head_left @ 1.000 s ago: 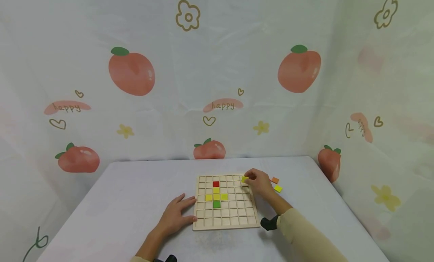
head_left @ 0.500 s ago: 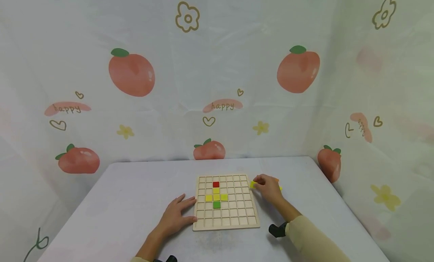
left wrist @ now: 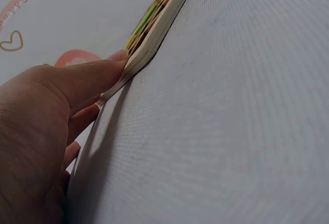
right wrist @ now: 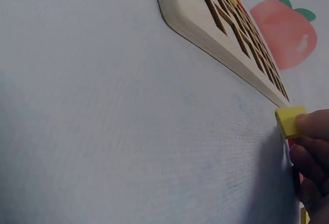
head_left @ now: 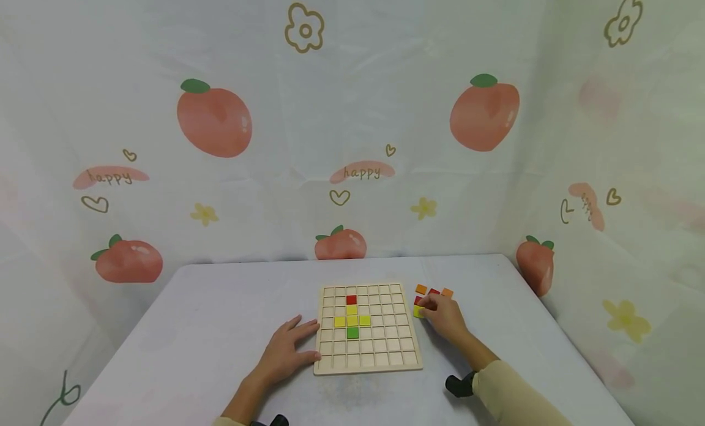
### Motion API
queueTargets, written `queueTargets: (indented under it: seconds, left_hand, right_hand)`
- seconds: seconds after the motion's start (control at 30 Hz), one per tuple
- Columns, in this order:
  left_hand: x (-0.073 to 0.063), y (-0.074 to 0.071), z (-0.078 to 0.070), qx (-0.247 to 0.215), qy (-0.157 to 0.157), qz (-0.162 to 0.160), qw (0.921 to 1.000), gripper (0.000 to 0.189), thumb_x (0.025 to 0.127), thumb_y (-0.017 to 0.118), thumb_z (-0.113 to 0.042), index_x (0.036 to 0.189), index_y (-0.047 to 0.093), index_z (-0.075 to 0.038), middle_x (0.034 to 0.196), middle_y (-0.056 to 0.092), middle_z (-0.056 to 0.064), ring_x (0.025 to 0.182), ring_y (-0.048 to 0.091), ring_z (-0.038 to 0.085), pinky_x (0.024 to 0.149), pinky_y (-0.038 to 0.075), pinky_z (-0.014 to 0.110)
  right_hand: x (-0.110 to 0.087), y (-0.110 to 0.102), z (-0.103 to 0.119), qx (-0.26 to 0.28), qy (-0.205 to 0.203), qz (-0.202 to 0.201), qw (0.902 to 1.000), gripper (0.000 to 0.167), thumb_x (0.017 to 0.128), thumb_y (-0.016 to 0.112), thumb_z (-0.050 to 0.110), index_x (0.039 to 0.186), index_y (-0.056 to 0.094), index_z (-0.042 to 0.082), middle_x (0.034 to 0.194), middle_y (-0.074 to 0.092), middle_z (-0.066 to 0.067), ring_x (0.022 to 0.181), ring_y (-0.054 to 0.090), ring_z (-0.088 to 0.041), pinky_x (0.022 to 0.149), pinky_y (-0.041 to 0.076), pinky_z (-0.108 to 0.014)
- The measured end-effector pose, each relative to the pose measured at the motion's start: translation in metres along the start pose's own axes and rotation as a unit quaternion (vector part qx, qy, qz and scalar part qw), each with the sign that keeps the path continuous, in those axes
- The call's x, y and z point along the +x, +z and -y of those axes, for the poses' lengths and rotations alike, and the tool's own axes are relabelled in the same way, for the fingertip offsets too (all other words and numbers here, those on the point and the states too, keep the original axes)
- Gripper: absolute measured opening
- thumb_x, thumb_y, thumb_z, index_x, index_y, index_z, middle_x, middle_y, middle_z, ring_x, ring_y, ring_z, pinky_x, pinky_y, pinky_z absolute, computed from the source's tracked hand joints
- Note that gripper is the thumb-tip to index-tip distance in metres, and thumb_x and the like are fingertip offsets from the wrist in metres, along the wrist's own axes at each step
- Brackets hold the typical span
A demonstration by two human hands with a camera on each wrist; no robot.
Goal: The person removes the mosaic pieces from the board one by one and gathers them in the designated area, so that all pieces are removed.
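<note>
A wooden grid board (head_left: 385, 346) lies flat on the table. Set in its cells are a red tile (head_left: 351, 300), several yellow tiles (head_left: 352, 321) and a green tile (head_left: 352, 333). My left hand (head_left: 286, 346) rests against the board's left side with fingers spread; in the left wrist view its thumb (left wrist: 97, 77) touches the board's edge. Right of the board, my right hand (head_left: 445, 319) pinches a yellow square tile (right wrist: 289, 121) between thumb and fingers, low beside the loose tiles. The other fingers partly hide what lies beneath them.
Loose tiles lie beyond and beneath my right hand: an orange tile (head_left: 421, 289), a red tile (head_left: 434, 292) and another orange tile (head_left: 447, 293). A further red tile (head_left: 418, 300) is close to the fingertips. A printed cloth (head_left: 264, 187) hangs behind the white table (head_left: 220, 303).
My right hand has moved from over the board's far right corner, rightward and nearer to me, carrying the yellow tile off the board. Loose tiles behind it have come into sight. My left hand stays put.
</note>
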State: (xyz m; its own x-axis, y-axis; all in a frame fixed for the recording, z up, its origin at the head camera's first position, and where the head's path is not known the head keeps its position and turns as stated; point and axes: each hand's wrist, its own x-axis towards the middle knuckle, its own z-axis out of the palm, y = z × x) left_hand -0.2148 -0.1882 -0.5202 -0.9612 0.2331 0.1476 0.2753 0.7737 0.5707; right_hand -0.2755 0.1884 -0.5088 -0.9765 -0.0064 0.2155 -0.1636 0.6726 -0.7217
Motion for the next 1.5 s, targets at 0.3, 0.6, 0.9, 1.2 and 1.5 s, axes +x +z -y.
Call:
queueTargets:
  seconds: [0.3, 0.6, 0.9, 1.2, 1.5]
  left_hand:
    - [0.0, 0.001, 0.0, 0.007, -0.003, 0.001, 1.0, 0.068, 0.075, 0.076, -0.052, 0.133, 0.062, -0.019, 0.137, 0.056, -0.004, 0.138, 0.034, 0.036, 0.107, 0.025, 0.062]
    - [0.0, 0.001, -0.001, 0.007, -0.012, 0.004, 0.9999, 0.068, 0.075, 0.076, -0.053, 0.133, 0.062, -0.019, 0.138, 0.056, -0.002, 0.138, 0.034, 0.036, 0.107, 0.025, 0.063]
    - [0.0, -0.001, -0.002, 0.004, -0.004, 0.006, 1.0, 0.068, 0.076, 0.076, -0.051, 0.133, 0.062, -0.018, 0.138, 0.056, -0.003, 0.138, 0.033, 0.036, 0.109, 0.022, 0.062]
    - [0.0, 0.0, -0.002, 0.01, -0.008, 0.008, 0.9999, 0.068, 0.075, 0.076, -0.052, 0.133, 0.062, -0.019, 0.138, 0.056, -0.003, 0.138, 0.033, 0.036, 0.108, 0.024, 0.062]
    - [-0.001, 0.001, 0.002, -0.002, 0.007, -0.006, 1.0, 0.064, 0.075, 0.077, -0.049, 0.131, 0.064, -0.019, 0.136, 0.058, -0.005, 0.137, 0.035, 0.035, 0.107, 0.027, 0.061]
  right_hand:
    - [-0.001, -0.001, 0.001, -0.02, 0.015, 0.017, 0.9995, 0.01, 0.082, 0.074, 0.002, 0.086, 0.07, 0.009, 0.081, 0.065, 0.002, 0.076, 0.056, -0.017, 0.071, 0.049, -0.033]
    - [-0.001, -0.001, 0.0, -0.062, -0.006, 0.028, 0.9977, 0.008, 0.082, 0.076, 0.003, 0.084, 0.07, 0.009, 0.078, 0.061, 0.003, 0.074, 0.053, -0.016, 0.07, 0.051, -0.033]
    - [0.003, 0.002, 0.002, -0.061, -0.051, 0.004, 0.9968, 0.01, 0.082, 0.077, 0.006, 0.084, 0.068, 0.009, 0.078, 0.057, 0.003, 0.07, 0.051, -0.014, 0.061, 0.046, -0.029]
    - [0.007, 0.011, 0.016, -0.017, -0.07, 0.014, 0.9973, 0.01, 0.081, 0.075, 0.002, 0.089, 0.071, 0.007, 0.079, 0.059, 0.002, 0.074, 0.052, -0.014, 0.065, 0.046, -0.03]
    - [0.01, 0.026, 0.028, -0.006, -0.077, 0.05, 0.9958, 0.011, 0.082, 0.075, 0.005, 0.091, 0.07, 0.01, 0.08, 0.057, 0.005, 0.071, 0.05, -0.012, 0.061, 0.045, -0.027]
